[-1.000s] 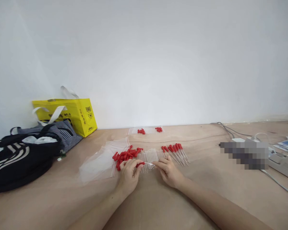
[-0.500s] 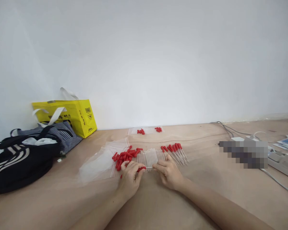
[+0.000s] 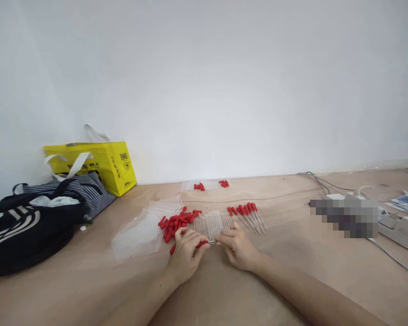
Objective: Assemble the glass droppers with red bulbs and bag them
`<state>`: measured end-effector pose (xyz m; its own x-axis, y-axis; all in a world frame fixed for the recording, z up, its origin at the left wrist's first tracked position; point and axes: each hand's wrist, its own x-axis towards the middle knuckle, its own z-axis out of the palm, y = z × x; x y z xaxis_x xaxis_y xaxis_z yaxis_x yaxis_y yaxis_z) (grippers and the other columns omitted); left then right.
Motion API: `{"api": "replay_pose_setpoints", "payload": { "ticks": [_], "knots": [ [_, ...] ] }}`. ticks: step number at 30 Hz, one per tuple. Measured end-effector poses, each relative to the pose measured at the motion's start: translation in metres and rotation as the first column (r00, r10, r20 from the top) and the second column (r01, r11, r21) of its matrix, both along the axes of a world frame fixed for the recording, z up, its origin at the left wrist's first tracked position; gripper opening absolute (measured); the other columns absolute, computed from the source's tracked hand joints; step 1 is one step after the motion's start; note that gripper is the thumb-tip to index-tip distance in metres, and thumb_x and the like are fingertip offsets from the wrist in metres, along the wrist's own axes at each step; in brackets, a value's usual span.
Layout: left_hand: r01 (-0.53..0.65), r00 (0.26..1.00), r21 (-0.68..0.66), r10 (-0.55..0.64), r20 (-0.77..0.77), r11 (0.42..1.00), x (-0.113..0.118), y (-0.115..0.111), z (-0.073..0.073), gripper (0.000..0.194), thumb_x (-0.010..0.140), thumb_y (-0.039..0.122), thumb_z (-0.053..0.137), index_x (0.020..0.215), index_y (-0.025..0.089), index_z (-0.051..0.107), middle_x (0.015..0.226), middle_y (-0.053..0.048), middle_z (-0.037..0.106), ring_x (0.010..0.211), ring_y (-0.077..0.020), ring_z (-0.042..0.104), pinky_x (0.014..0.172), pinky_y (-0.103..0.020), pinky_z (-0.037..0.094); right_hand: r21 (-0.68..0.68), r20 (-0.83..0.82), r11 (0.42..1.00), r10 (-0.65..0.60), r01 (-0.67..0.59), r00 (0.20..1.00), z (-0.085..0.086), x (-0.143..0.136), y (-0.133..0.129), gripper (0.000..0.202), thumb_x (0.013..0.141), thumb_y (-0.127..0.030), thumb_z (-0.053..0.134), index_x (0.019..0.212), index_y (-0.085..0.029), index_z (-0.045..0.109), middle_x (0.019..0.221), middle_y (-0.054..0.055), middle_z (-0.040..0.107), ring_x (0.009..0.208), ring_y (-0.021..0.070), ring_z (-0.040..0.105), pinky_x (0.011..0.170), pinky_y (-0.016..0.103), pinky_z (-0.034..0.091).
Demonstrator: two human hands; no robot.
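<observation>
My left hand [image 3: 186,250] pinches a red rubber dropper bulb [image 3: 202,243] between thumb and fingers. Facing it, my right hand [image 3: 238,248] is closed on a clear dropper tube [image 3: 211,242], whose short visible end lies at the bulb's mouth. How far the tube sits inside the bulb I cannot tell. Just beyond both hands lies a row of clear dropper tubes [image 3: 212,222]. A heap of loose red bulbs [image 3: 177,222] is beyond my left hand. Several droppers with red bulbs fitted [image 3: 255,217] lie fanned out past my right hand.
Clear plastic bags [image 3: 136,233] lie left of the heap. Farther back, another clear bag [image 3: 211,185] shows red bulbs. A black bag [image 3: 30,240], a striped bag [image 3: 97,192] and a yellow bag [image 3: 122,167] stand left. Power strips [image 3: 399,231] and cables are on the right.
My hands have drawn slightly closer together and a little toward me. Less of the tube shows between my fingers, and its end is nearer the bulb.
</observation>
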<state>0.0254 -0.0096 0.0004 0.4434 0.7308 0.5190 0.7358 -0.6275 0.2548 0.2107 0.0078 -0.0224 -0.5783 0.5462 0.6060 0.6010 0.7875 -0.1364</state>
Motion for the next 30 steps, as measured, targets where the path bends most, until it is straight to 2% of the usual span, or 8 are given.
{"api": "replay_pose_setpoints", "payload": {
  "ticks": [8, 13, 17, 20, 23, 26, 28, 30],
  "knots": [
    [0.012, 1.0, 0.014, -0.012, 0.008, 1.0, 0.0, 0.0, -0.001, 0.017, 0.082, 0.026, 0.044, 0.071, 0.02, 0.056, 0.066, 0.002, 0.062, 0.07, -0.0144, 0.054, 0.084, -0.037, 0.024, -0.067, -0.026, 0.997, 0.026, -0.028, 0.999, -0.003, -0.003, 0.0, 0.022, 0.08, -0.01, 0.036, 0.078, -0.017, 0.057, 0.066, 0.001, 0.053, 0.061, 0.0122, 0.044, 0.063, 0.025, 0.023],
    [0.025, 1.0, 0.023, -0.025, -0.012, 0.999, -0.002, 0.002, 0.005, 0.016, 0.083, 0.026, 0.045, 0.074, 0.021, 0.057, 0.069, 0.003, 0.064, 0.074, -0.0148, 0.054, 0.088, -0.039, 0.02, -0.126, 0.018, 0.991, 0.053, -0.051, 0.998, 0.006, 0.0, 0.0, 0.022, 0.084, -0.014, 0.034, 0.087, -0.018, 0.056, 0.071, 0.001, 0.054, 0.064, 0.012, 0.045, 0.064, 0.025, 0.026],
    [0.0, 0.999, 0.072, 0.004, -0.052, 0.997, -0.005, 0.006, 0.01, 0.016, 0.084, 0.027, 0.045, 0.078, 0.024, 0.059, 0.073, 0.003, 0.065, 0.08, -0.0161, 0.054, 0.091, -0.04, 0.017, -0.052, 0.084, 0.998, -0.027, 0.032, 0.996, 0.011, 0.003, 0.002, 0.021, 0.082, -0.014, 0.04, 0.09, -0.02, 0.058, 0.079, 0.003, 0.056, 0.073, 0.0149, 0.046, 0.069, 0.029, 0.026],
    [-0.076, 0.993, 0.12, 0.086, -0.076, 0.99, -0.011, 0.011, 0.01, 0.018, 0.083, 0.028, 0.044, 0.096, 0.026, 0.057, 0.091, -0.001, 0.064, 0.091, -0.0194, 0.052, 0.091, -0.043, 0.016, -0.049, 0.046, 0.989, -0.137, 0.139, 0.99, 0.007, 0.01, 0.01, 0.021, 0.08, -0.013, 0.04, 0.084, -0.018, 0.06, 0.078, 0.005, 0.056, 0.075, 0.0161, 0.047, 0.071, 0.03, 0.029],
    [-0.219, 0.969, 0.124, 0.231, -0.085, 0.968, -0.02, 0.015, 0.009, 0.028, 0.079, 0.03, 0.048, 0.106, 0.024, 0.051, 0.105, -0.006, 0.059, 0.098, -0.023, 0.049, 0.09, -0.045, 0.018, -0.17, -0.031, 0.928, -0.341, 0.331, 0.94, 0.002, 0.021, 0.024, 0.025, 0.084, -0.014, 0.035, 0.084, -0.016, 0.06, 0.08, 0.006, 0.056, 0.076, 0.0151, 0.05, 0.067, 0.025, 0.033],
    [-0.344, 0.928, 0.073, 0.351, -0.127, 0.936, -0.028, 0.017, 0.012, 0.022, 0.073, 0.028, 0.053, 0.095, 0.022, 0.055, 0.097, -0.005, 0.06, 0.095, -0.0243, 0.05, 0.087, -0.046, 0.021, -0.246, 0.053, 0.788, -0.57, 0.564, 0.82, 0.001, 0.033, 0.036, 0.025, 0.083, -0.014, 0.035, 0.089, -0.014, 0.059, 0.09, 0.008, 0.059, 0.083, 0.0158, 0.052, 0.07, 0.024, 0.035],
    [-0.398, 0.904, 0.05, 0.4, -0.151, 0.916, -0.032, 0.016, 0.014, 0.017, 0.07, 0.028, 0.056, 0.086, 0.022, 0.057, 0.092, -0.004, 0.06, 0.095, -0.0251, 0.05, 0.086, -0.046, 0.022, -0.254, 0.129, 0.712, -0.646, 0.655, 0.752, 0.002, 0.039, 0.04, 0.024, 0.083, -0.014, 0.035, 0.087, -0.014, 0.059, 0.091, 0.01, 0.06, 0.086, 0.0174, 0.053, 0.071, 0.025, 0.035],
    [-0.425, 0.889, 0.034, 0.424, -0.173, 0.905, -0.034, 0.015, 0.016, 0.016, 0.068, 0.03, 0.058, 0.081, 0.021, 0.057, 0.089, -0.004, 0.059, 0.093, -0.0253, 0.05, 0.085, -0.046, 0.022, -0.254, 0.168, 0.674, -0.675, 0.694, 0.718, 0.002, 0.041, 0.041, 0.025, 0.083, -0.014, 0.034, 0.083, -0.013, 0.059, 0.088, 0.011, 0.061, 0.084, 0.0195, 0.054, 0.069, 0.027, 0.035]
  ]
}}
